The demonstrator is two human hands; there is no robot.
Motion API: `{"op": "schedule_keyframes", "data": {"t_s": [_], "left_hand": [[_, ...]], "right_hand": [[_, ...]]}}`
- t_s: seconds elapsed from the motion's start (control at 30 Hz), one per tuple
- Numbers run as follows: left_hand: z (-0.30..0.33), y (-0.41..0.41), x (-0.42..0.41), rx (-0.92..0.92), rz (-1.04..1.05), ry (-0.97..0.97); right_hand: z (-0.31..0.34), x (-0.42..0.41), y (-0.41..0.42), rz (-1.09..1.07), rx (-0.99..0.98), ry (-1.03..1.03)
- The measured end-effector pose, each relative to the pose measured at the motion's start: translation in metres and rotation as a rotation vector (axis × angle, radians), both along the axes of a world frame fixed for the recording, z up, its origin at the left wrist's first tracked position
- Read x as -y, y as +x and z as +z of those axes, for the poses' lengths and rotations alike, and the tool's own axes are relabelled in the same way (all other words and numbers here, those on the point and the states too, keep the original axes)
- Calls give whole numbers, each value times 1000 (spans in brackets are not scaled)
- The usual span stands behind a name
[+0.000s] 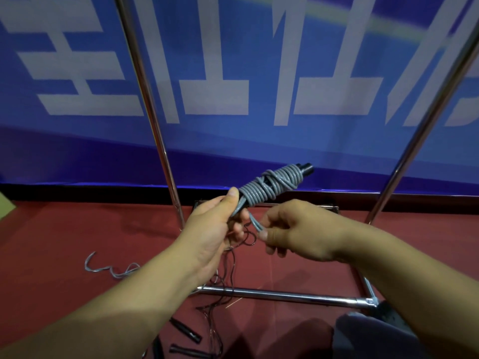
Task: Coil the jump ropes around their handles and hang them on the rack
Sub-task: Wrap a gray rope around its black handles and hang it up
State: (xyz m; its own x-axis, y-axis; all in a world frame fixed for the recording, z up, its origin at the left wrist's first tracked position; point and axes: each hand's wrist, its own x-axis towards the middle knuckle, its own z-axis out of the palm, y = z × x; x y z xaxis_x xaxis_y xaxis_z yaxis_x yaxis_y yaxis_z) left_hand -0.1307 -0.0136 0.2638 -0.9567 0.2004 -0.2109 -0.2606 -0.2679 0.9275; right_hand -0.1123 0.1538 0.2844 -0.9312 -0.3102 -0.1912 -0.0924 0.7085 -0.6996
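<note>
Head view, only one I have. My left hand [210, 229] grips the lower end of the black plastic jump-rope handles [305, 169], thumb pressed on the first turns of the grey plastic-coated rope [269, 186] so the coil can't slip; I judge that's why the bundle is angled up and away, keeping the wound part clear. Coil sits in the air between the uprights of the shiny chrome tube rack [272, 296], not hung yet. My right hand [290, 231] pinches the short loose tail of grey rope between thumb and fingertips, just beside the left hand, probably to tuck it under a wrap. Both forearms reach forward, wrists close together.

On the red carpet floor [64, 229]: a thin black cord rope [230, 270] trailing down past the rack's bottom bar, its black handles [186, 332] near my feet, and a pale loose rope [111, 268] lying to the left. Blue banner with white characters [233, 73] behind.
</note>
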Motion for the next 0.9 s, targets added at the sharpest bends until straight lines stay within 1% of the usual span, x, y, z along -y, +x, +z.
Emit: {"op": "schedule_keyframes", "data": {"t_s": [0.17,0.23,0.33,0.4,0.6,0.7,0.8,0.9], "left_hand": [[-11,-7,-2,-30,104,-184],[-13,-8,-1,-79,117,-258],[-17,-12,4,-191,128,-429],[-20,-15,7,-230,117,-501],[-24,-18,7,-277,59,-575],[-29,-23,9,-318,36,-657],[-32,-26,9,-341,56,-691],[-32,-25,8,-336,41,-711]], "right_hand": [[-4,13,2,28,-70,216],[-7,17,2,54,-99,268],[-8,17,2,85,-163,314],[-7,15,3,83,-199,335],[-7,9,4,66,-317,389],[-8,7,4,42,-385,406],[-9,5,2,14,-470,385],[-9,3,1,-40,-487,292]]}}
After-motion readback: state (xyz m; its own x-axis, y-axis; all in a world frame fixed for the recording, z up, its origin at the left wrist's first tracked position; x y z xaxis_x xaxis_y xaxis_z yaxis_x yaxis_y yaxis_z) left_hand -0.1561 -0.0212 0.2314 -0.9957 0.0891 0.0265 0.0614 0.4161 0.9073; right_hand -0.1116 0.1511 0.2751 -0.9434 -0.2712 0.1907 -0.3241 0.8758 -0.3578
